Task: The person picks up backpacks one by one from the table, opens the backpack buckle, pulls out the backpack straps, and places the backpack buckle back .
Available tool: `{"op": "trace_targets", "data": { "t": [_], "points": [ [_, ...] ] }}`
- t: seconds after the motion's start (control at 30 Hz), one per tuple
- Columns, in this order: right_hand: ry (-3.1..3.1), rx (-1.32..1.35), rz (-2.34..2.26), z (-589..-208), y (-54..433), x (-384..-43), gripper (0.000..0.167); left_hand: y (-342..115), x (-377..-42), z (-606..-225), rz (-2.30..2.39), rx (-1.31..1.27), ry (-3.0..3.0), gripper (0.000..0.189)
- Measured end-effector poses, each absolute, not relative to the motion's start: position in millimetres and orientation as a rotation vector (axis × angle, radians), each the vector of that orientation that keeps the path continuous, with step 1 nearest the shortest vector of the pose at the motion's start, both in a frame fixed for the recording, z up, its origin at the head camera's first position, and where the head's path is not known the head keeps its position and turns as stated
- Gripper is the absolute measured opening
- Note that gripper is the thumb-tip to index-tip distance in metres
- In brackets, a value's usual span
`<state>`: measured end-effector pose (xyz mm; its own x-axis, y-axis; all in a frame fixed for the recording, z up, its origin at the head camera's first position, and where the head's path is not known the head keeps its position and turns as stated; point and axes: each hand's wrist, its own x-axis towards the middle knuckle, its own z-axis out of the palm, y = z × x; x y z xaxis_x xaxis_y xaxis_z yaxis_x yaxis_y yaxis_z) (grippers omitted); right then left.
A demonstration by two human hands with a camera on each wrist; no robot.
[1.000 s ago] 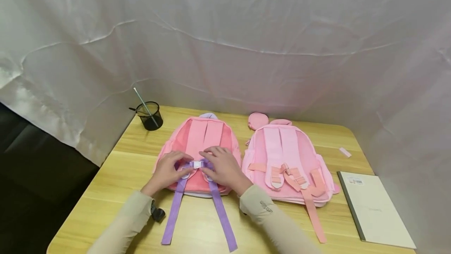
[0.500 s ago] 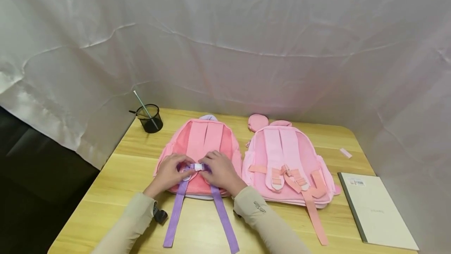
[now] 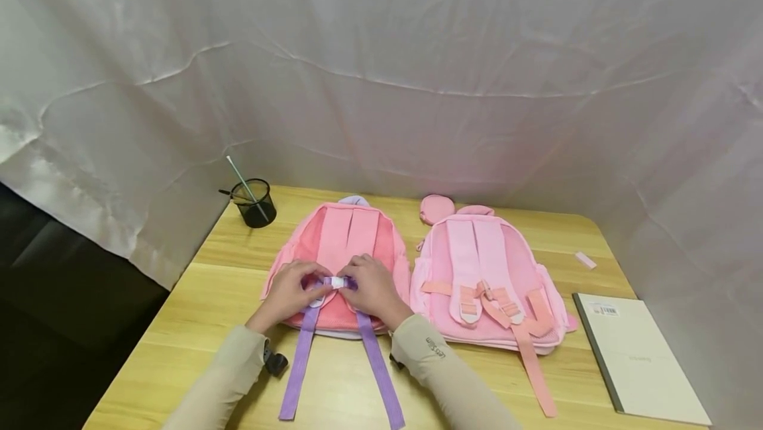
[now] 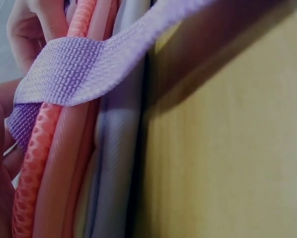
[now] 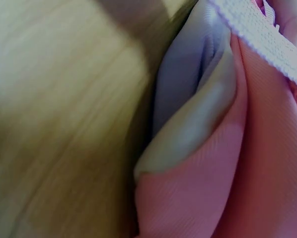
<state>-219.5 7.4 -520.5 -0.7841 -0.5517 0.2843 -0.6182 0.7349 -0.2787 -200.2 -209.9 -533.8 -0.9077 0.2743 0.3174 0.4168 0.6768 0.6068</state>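
A coral-pink backpack [image 3: 348,234] lies with its shoulder straps facing up. Across its lower back runs a short length of purple strap [image 3: 327,281] with a white piece [image 3: 338,282] that looks like a buckle. My left hand [image 3: 290,291] pinches the left end of this strap between thumb and fingers. At the other end, my right hand [image 3: 375,289] pinches it, knuckles up. Two purple strap tails [image 3: 380,370] hang over the bag's bottom edge onto the table. In the left wrist view, purple webbing [image 4: 69,69] bends over the bag's edge. The fingertips are partly hidden.
A lighter pink backpack [image 3: 441,271] with knotted orange straps lies directly to the right. Beyond it are a notebook [image 3: 644,357] and a small pink-white block [image 3: 585,260]. A black mesh pen cup [image 3: 258,213] stands back left. A grey curtain [image 3: 381,85] surrounds the table.
My right hand has shifted left and its fingers have closed in on the strap beside the white piece. My left hand stays at the strap's left end. The bags lie in place.
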Motion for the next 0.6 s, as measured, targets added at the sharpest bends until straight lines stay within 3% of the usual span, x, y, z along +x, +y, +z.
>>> {"op": "trace_targets", "data": {
  "t": [0.6],
  "points": [
    [-2.715,0.901,0.676,-530.9,13.5,-221.0,0.018,-202.7,-205.5,-538.8,-1.077,-0.519,-2.666,0.023]
  ]
}}
